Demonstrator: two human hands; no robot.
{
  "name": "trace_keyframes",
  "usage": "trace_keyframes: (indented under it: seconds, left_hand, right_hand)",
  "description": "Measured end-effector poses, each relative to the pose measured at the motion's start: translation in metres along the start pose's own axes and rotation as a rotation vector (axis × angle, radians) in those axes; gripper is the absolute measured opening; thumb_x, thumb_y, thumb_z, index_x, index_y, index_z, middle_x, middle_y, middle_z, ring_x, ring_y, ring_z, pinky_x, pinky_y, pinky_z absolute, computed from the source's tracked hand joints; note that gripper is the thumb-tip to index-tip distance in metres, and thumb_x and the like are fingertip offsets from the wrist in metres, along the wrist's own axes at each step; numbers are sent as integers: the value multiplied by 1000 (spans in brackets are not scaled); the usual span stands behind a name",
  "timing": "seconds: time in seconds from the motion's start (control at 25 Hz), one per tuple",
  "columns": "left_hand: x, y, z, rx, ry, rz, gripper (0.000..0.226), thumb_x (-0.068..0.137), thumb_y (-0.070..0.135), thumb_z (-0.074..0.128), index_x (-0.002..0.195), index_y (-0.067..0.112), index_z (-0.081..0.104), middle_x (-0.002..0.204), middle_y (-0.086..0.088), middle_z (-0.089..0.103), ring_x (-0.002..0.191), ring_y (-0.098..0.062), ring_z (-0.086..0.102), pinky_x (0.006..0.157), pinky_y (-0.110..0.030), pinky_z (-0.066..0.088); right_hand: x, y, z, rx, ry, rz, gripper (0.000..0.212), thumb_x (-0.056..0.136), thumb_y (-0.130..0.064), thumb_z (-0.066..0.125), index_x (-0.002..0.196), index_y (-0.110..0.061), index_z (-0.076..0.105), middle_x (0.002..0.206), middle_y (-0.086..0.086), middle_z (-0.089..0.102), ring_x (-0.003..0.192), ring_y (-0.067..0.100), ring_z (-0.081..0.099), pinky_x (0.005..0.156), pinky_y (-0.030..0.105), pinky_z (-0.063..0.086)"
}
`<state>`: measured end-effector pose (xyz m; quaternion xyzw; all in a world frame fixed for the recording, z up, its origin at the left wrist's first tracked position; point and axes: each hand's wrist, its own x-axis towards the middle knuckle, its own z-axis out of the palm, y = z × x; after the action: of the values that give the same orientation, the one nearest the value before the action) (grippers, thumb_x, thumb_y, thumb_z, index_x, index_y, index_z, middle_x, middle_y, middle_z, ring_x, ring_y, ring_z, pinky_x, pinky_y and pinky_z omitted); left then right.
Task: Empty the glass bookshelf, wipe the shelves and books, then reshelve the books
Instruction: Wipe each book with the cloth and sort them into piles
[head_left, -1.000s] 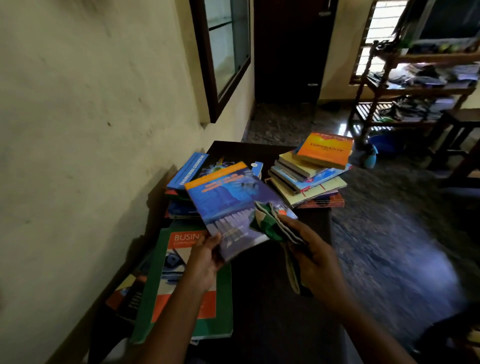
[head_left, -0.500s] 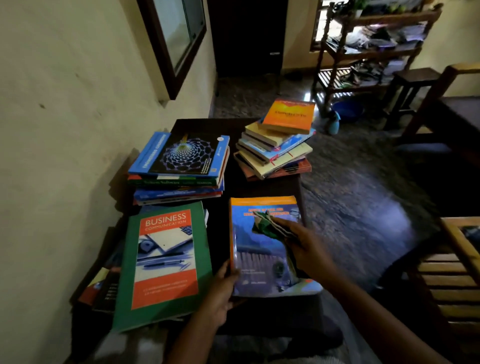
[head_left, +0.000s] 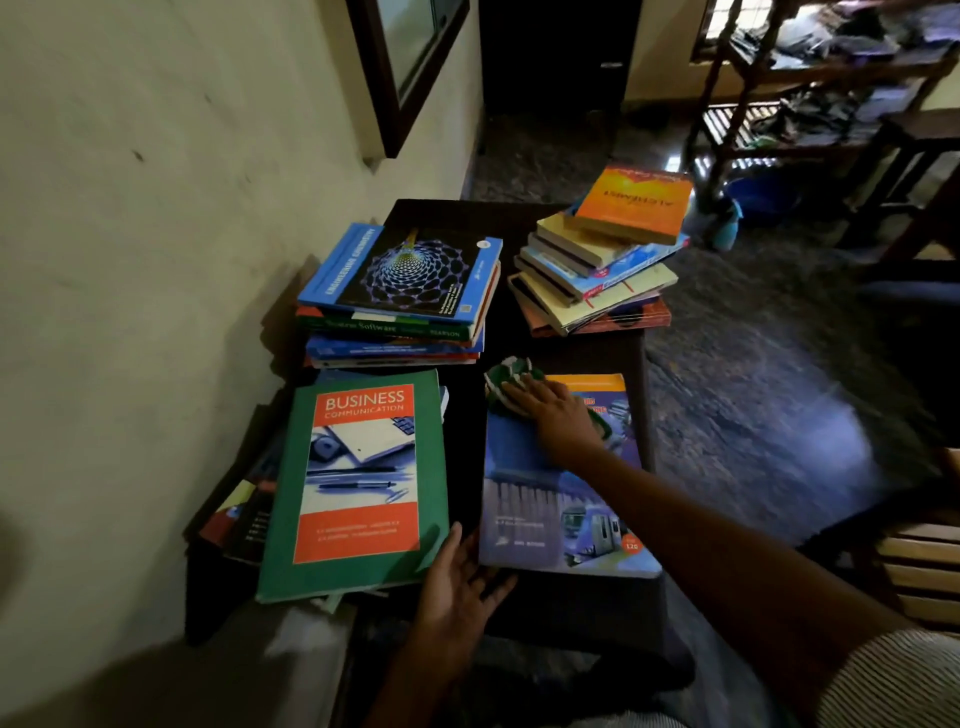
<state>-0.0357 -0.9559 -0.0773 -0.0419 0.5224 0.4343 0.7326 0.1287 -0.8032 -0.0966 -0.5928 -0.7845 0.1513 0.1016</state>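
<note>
A blue and orange book (head_left: 550, 499) lies flat on the dark table (head_left: 571, 613). My right hand (head_left: 558, 415) presses a green and white cloth (head_left: 511, 376) onto the book's top left corner with flat fingers. My left hand (head_left: 460, 582) rests at the book's lower left corner, fingers spread and touching its edge. A green Business Communication book (head_left: 358, 483) lies to the left on other books. Two stacks stand further back: one topped by a blue chemistry book (head_left: 410, 270), one topped by an orange book (head_left: 631, 202).
The glass bookshelf (head_left: 410, 57) with its dark wooden frame is set in the wall above left. A wooden rack (head_left: 810, 78) full of clutter and a blue tub (head_left: 763, 195) stand at the back right. A slatted wooden chair (head_left: 919, 561) is at the right edge.
The blue and orange book went from held up in my left hand to flat on the table. My right hand moved the cloth to the book's top left corner.
</note>
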Motion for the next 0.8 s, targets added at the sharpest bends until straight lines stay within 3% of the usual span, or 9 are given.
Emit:
trace_keyframes:
  seconds: [0.08, 0.16, 0.28, 0.4, 0.44, 0.52, 0.6, 0.68, 0.8]
  left_hand:
    - [1, -3, -3, 44, -21, 37, 26, 97, 28, 43, 103, 12, 62, 78, -7, 73, 82, -23, 66, 72, -39, 51]
    - [2, -5, -4, 54, -38, 57, 26, 97, 28, 42, 101, 12, 62, 76, -6, 73, 71, -18, 68, 69, -36, 52]
    - [5, -3, -7, 13, -44, 40, 33, 95, 35, 43, 104, 10, 62, 81, -7, 73, 84, -22, 64, 75, -38, 48]
    - [3, -4, -7, 6, -42, 25, 36, 94, 39, 43, 102, 10, 63, 86, -9, 73, 89, -24, 61, 74, -38, 47]
    - [3, -3, -6, 17, -46, 28, 35, 95, 39, 43, 103, 10, 62, 86, -9, 72, 90, -24, 60, 75, -39, 47]
    - [4, -3, -7, 59, -51, 52, 30, 96, 33, 43, 104, 11, 61, 82, -7, 74, 92, -24, 60, 78, -39, 47]
    - [7, -5, -7, 79, -43, 66, 23, 97, 24, 43, 106, 11, 59, 78, -6, 74, 89, -22, 60, 76, -37, 48]
    - [7, -8, -4, 73, -40, 56, 18, 96, 17, 44, 106, 10, 58, 72, -4, 73, 84, -21, 59, 74, -36, 48]
    - [8, -8, -4, 84, -34, 79, 19, 98, 13, 39, 91, 12, 57, 65, -2, 71, 75, -19, 62, 64, -34, 54]
  right_hand:
    - [-33, -12, 14, -42, -21, -152, 64, 77, -29, 22, 136, -30, 45, 140, 4, 48, 120, 32, 51, 91, 43, 47]
    - [-73, -24, 24, -134, 40, -257, 58, 76, -32, 37, 133, -37, 42, 132, -5, 56, 107, 21, 59, 81, 31, 50]
    - [-131, -35, 31, -61, -32, -374, 53, 83, -55, 38, 134, -43, 35, 135, -16, 50, 110, 8, 49, 86, 21, 42]
    - [-131, -25, 15, 99, 26, -541, 45, 92, -49, 41, 131, -28, 51, 130, -5, 56, 111, 10, 50, 94, 17, 37]
    - [-115, -18, 2, 125, 115, -497, 43, 94, -40, 46, 128, -16, 55, 126, 3, 59, 110, 15, 54, 93, 20, 41]
    - [-68, 16, -24, 335, 70, -232, 41, 93, -25, 49, 124, 1, 55, 121, 13, 61, 109, 24, 58, 91, 27, 48]
    - [-36, 55, -43, 77, 126, -32, 56, 85, -35, 43, 130, -4, 51, 130, 14, 55, 121, 28, 50, 101, 36, 40]
    - [-28, 69, -40, 2, 29, 37, 63, 77, -35, 40, 137, -13, 43, 139, 14, 47, 126, 35, 45, 105, 42, 33]
    - [-57, 57, -15, -29, 69, -15, 66, 72, -27, 36, 137, -24, 44, 134, 9, 53, 120, 30, 51, 97, 38, 38]
